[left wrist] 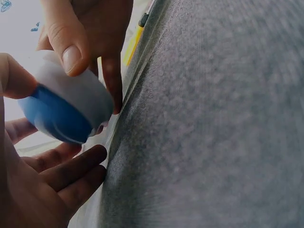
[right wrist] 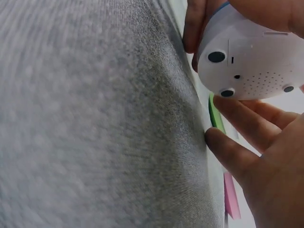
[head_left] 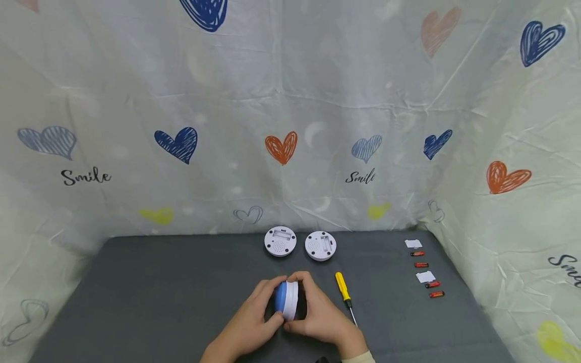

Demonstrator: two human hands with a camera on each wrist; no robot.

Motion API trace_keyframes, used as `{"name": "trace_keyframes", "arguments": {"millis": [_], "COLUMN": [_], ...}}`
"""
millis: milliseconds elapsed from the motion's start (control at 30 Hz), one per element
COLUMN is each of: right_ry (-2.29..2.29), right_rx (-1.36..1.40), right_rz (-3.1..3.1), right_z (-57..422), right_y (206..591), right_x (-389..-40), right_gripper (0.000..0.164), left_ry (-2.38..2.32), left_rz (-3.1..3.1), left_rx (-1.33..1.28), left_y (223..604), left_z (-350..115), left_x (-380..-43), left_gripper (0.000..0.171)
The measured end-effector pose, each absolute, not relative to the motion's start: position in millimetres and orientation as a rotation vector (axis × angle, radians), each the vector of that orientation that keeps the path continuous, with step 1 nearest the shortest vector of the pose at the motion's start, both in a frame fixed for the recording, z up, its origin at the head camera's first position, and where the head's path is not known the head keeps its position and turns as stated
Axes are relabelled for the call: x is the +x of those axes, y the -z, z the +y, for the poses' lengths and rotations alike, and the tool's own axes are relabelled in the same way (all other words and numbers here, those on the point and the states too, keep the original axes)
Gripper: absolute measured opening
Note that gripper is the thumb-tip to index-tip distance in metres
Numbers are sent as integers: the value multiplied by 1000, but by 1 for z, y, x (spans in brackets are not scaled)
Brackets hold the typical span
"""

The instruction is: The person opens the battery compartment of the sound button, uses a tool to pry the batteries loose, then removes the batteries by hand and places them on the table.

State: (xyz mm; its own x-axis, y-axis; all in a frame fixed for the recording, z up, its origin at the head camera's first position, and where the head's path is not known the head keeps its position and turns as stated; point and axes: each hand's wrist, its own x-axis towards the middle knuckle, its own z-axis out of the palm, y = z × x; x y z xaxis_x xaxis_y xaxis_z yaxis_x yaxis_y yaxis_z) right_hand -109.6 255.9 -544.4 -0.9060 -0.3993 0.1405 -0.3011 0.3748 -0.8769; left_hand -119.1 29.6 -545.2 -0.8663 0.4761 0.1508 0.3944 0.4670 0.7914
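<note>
Nearest the camera, a bare left hand (head_left: pixel 247 322) and a bare right hand (head_left: pixel 326 317), its wrist edged by a cream sleeve (head_left: pixel 359 358), hold a round blue-and-white plastic device (head_left: pixel 290 301) between them. It stands on edge near the front middle of the grey cloth-covered desk (head_left: pixel 172 297), blue face toward the left hand, white face toward the right. Both hands grip it by the rim with curled fingers and thumbs; the left thumb presses close to the seam where blue meets white, the right thumb the white part. Whether its lower rim touches the cloth, I cannot tell. From the right wrist, its white underside shows dark round feet and a cluster of small holes.

Beyond the hands, near the desk's far edge, two white plastic discs lie underside up, side by side and apart: a left disc (head_left: pixel 280 243) and a right disc (head_left: pixel 321 246), each with its battery bay uncovered. Just right of the right hand lies a yellow-handled screwdriver (head_left: pixel 342 286), its metal shaft pointing toward the wrist. Along the right side lie four red-and-black cylindrical batteries (head_left: pixel 421 264) and two small white plastic covers (head_left: pixel 425 277). Behind hangs a pale curtain (head_left: pixel 317 111) printed with hearts.
</note>
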Motion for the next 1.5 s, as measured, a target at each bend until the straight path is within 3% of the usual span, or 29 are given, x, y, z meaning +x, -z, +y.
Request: {"name": "trace_keyframes", "arguments": {"millis": [600,1067,1500], "right_ry": [1458,1405,1356], "right_rx": [-580,-583,-569], "right_rz": [2632,2696,2705], "right_z": [260,263,263], "right_y": [543,543,541], "right_x": [-110,-113,-113], "right_gripper": [102,98,98], "left_ry": [-1290,-1230,-1225], "left_rz": [2712,2785,2747], "left_rx": [814,808,812], "left_y": [550,554,554], "left_z": [29,29,29], "left_x": [-121,-122,-123], "left_gripper": [69,65,86]}}
